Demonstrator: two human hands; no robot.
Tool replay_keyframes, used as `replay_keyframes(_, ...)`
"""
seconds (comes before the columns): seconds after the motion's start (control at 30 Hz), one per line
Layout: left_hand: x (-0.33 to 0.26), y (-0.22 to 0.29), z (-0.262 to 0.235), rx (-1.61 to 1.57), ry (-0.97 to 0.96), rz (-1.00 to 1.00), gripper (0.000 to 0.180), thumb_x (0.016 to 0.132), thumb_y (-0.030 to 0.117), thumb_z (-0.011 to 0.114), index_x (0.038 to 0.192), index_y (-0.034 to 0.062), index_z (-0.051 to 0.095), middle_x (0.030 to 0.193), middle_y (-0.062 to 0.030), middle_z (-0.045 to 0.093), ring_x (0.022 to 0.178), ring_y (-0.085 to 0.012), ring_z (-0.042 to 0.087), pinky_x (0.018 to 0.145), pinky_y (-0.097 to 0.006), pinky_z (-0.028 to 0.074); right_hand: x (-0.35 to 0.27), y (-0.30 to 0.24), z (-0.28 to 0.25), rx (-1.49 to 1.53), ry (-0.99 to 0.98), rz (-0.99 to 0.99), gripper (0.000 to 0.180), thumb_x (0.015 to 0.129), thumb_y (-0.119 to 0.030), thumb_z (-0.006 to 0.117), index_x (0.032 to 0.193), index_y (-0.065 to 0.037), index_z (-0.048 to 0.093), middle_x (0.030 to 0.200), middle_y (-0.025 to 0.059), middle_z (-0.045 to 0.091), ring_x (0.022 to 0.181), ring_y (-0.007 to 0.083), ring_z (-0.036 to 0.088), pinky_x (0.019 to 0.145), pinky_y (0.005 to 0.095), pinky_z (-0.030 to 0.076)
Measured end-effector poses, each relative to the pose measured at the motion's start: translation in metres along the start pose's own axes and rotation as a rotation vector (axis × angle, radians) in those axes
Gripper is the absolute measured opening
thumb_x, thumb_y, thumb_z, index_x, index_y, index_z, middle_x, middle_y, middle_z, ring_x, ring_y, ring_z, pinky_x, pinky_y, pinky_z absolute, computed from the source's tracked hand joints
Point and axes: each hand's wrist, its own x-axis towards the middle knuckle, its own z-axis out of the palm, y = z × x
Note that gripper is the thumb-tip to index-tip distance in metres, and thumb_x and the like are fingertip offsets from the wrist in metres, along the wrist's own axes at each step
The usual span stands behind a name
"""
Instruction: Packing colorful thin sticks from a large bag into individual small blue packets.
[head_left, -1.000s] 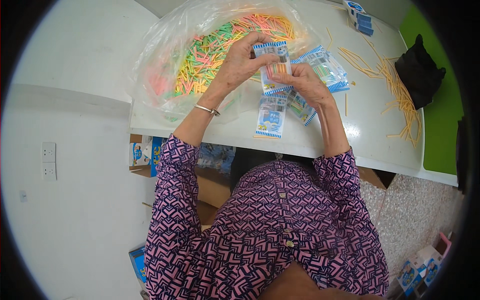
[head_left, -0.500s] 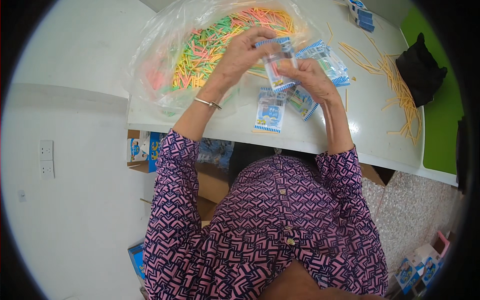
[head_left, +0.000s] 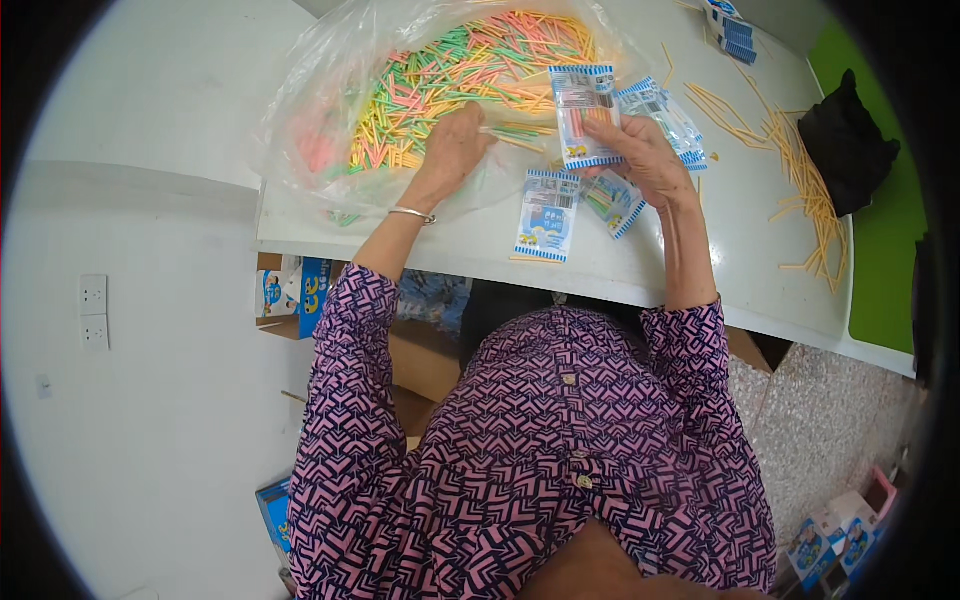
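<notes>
My right hand [head_left: 645, 160] grips a small clear packet [head_left: 587, 95] with blue striped ends, thumb on its front; pink and yellow sticks show inside. My left hand [head_left: 457, 150] is at the near edge of a large clear plastic bag [head_left: 310, 120], its fingers curled at the end of a small bunch of thin coloured sticks [head_left: 522, 133]. The fingertips are partly hidden. Inside the bag lies a heap of pink, green and yellow sticks [head_left: 440, 75]. A flat packet [head_left: 547, 215] lies on the table below the held one.
More packets [head_left: 665, 120] overlap behind and under my right hand. Loose yellow sticks [head_left: 800, 190] lie scattered on the right beside a black cloth-like thing [head_left: 848, 145]. A stack of blue packets [head_left: 735, 40] stands at the far right. The white table's [head_left: 420, 255] near edge runs before me.
My left hand has let go of the packet and moved down and left to the sticks at the bag's edge. My right hand holds the packet alone, slightly farther right.
</notes>
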Motion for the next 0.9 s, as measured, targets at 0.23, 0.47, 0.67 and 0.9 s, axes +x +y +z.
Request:
replay_keyframes(0.23, 0.007, 0.039, -0.003, 0.095, -0.032, 0.432, 0.013, 0.074, 0.005, 0.057, 0.087, 0.001, 0.056, 0.079, -0.0139, 0.059, 0.079, -0.0267, 0.059, 0.069, -0.036, 0.047, -0.013, -0.004, -0.02, -0.098, 0.045, -0.035, 0.038, 0.084, -0.033, 0.066, 0.097, 0.002, 0.066, 0.085, 0.0064, 0.067, 0.07, 0.0103, 0.062, 0.06, 0.0218, 0.052)
replay_keyframes(0.47, -0.001, 0.053, 0.019, 0.374, -0.14, 0.53, 0.018, 0.073, 0.004, 0.054, 0.091, 0.0024, 0.057, 0.083, -0.0097, 0.054, 0.084, -0.0264, 0.054, 0.073, -0.036, 0.047, -0.021, 0.003, -0.006, -0.033, -0.001, -0.028, 0.036, 0.084, -0.033, 0.066, 0.094, 0.002, 0.066, 0.081, 0.0056, 0.066, 0.068, 0.0089, 0.061, 0.058, 0.0206, 0.049)
replay_keyframes(0.67, 0.024, 0.059, -0.022, -0.231, 0.057, 0.192, 0.022, 0.079, 0.003, 0.058, 0.101, 0.0022, 0.058, 0.088, -0.0108, 0.064, 0.075, -0.0228, 0.063, 0.064, -0.03, 0.052, -0.018, 0.003, -0.008, -0.037, -0.031, 0.013, 0.035, 0.084, -0.032, 0.066, 0.091, 0.002, 0.066, 0.079, 0.0053, 0.065, 0.065, 0.0085, 0.059, 0.058, 0.0211, 0.048)
replay_keyframes(0.9, 0.046, 0.107, -0.07, -1.133, 0.107, 0.029, 0.015, 0.084, 0.002, 0.059, 0.099, -0.0002, 0.057, 0.081, -0.0051, 0.062, 0.077, -0.0112, 0.062, 0.069, -0.024, 0.053, -0.022, 0.001, -0.002, -0.079, -0.093, -0.01, 0.036, 0.083, -0.032, 0.067, 0.092, 0.003, 0.067, 0.078, 0.0053, 0.066, 0.068, 0.008, 0.059, 0.06, 0.0209, 0.048)
